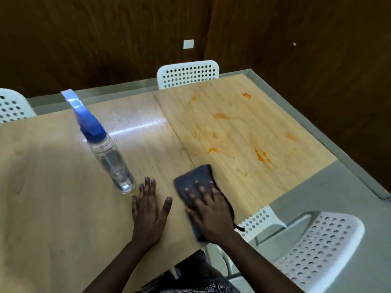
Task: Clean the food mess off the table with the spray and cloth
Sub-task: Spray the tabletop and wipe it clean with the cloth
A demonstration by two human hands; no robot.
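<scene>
A clear spray bottle (110,157) with a blue trigger head stands upright on the light wooden table (53,197). Just right of its base, my left hand (149,210) lies flat on the table, fingers apart, holding nothing. My right hand (209,210) presses flat on a dark grey cloth (194,176) near the table's front edge. Beyond the cloth, several orange food smears (261,155) are spread over the right half of the table, with a faint wet orange film around them.
White perforated chairs stand at the far side (188,74), the far left (12,106) and the near right (317,246). The table's right edge (306,178) drops to a grey floor. A dark wood-panelled wall (127,39) runs behind.
</scene>
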